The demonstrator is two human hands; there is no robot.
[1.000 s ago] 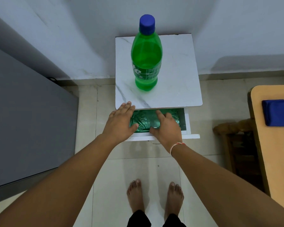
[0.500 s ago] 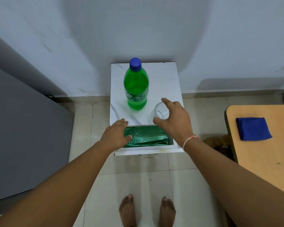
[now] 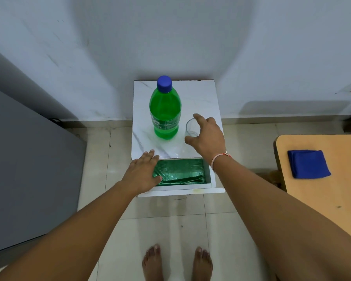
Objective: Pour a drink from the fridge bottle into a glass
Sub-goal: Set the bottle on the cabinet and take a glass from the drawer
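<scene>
Pale blue wall [image 3: 272, 47], beige tiled floor [image 3: 170, 216], a wooden table [image 3: 322, 191] at right, grey fridge [image 3: 28, 169] left.

From where I stand, the only printing anywhere is on the label band around the green bottle [image 3: 165, 110], and it is too small and curved away to make out; I catch pale marks on green, nothing I could spell out as a word or brand. Its blue cap [image 3: 164, 83] carries no lettering I can read. No numbers or signs show on the marble-patterned cabinet top [image 3: 201, 98] either.
</scene>
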